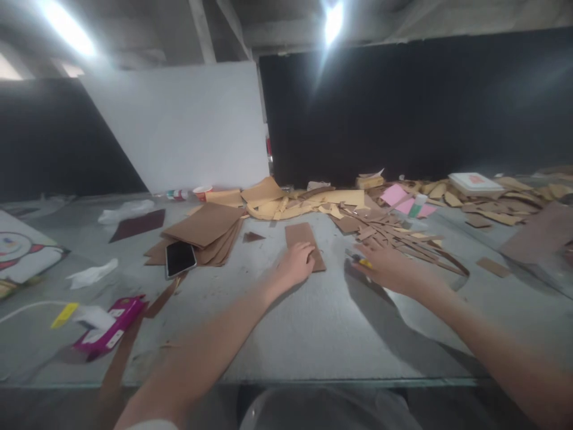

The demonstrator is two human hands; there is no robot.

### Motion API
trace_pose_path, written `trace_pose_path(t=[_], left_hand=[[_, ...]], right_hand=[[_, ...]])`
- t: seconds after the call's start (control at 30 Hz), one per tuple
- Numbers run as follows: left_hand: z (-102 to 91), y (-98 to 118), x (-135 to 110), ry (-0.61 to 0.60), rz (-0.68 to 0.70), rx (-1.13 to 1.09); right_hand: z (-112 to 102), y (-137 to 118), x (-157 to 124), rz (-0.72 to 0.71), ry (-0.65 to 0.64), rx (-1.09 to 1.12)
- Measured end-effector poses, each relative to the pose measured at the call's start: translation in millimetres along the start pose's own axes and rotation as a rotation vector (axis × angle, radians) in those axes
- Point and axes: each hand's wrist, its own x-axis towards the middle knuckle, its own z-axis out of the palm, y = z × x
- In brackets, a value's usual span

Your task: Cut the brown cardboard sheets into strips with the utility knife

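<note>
Now, left hand: the left hand (298, 263) lies palm down, fingers close together, its fingertips pressing the near right corner of the cardboard piece (301, 234).
Cardboard piece: a brown rectangle flat on the grey table (313, 322), at the middle of the frame, just beyond the left hand.
Right hand: the right hand (387, 266) hovers just right of the piece, fingers curled and seemingly pinching a yellow-tipped tool (363, 261); what kind of tool it is cannot be told.
Step in hand: by my reading, the piece is being pinned down while the tool is brought to its right edge.
Next move calls for: steady pressure from the left hand, its fingertips kept off the line the tool would take.
Edges: the table's near edge (313, 380) runs across the lower frame, under both forearms.
Open room: bare table between the hands and the near edge.
Crowded right: a heap of strips (403, 236) begins just beyond the right hand.
Crowded left: a phone (179, 258) rests on a stack of brown sheets (203, 227), well apart from the piece.
</note>
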Motion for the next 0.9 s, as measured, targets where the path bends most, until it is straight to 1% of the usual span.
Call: trace_pose_path(t=[0.07,0.13,0.2,0.23,0.3,0.43,0.53,0.63,0.8,0.9], left_hand=[[-1.0,1,1,0.025,-0.034,-0.034],[-0.9,1,2,0.056,-0.044,-0.067],[-0.6,1,4,0.069,-0.016,-0.104],[-0.6,0,4,0.063,0.000,-0.121],[-1.1,0,5,0.020,0.018,-0.140],[-2.8,-3,7,-0.076,0.002,-0.129],[-3.0,-6,8,-0.088,-0.005,-0.130],[-2.0,-10,11,-0.081,-0.010,-0.152],[1.6,-16,14,-0.061,-0.023,-0.204],[3.8,-18,15,-0.055,-0.026,-0.226]], right_hand=[[0,10,-26,0.033,-0.045,-0.039],[0,11,-47,0.075,-0.094,-0.006],[-3,2,-62,0.114,-0.123,0.056],[-6,-5,-67,0.111,-0.130,0.096],[-13,-23,-74,0.060,-0.122,0.184],[-23,-65,-79,-0.101,-0.086,0.316],[-22,-86,-77,-0.168,-0.073,0.315],[-19,-94,-70,-0.167,-0.062,0.272],[-18,-95,-60,-0.085,-0.086,0.231],[-20,-96,-59,-0.072,-0.093,0.219]])
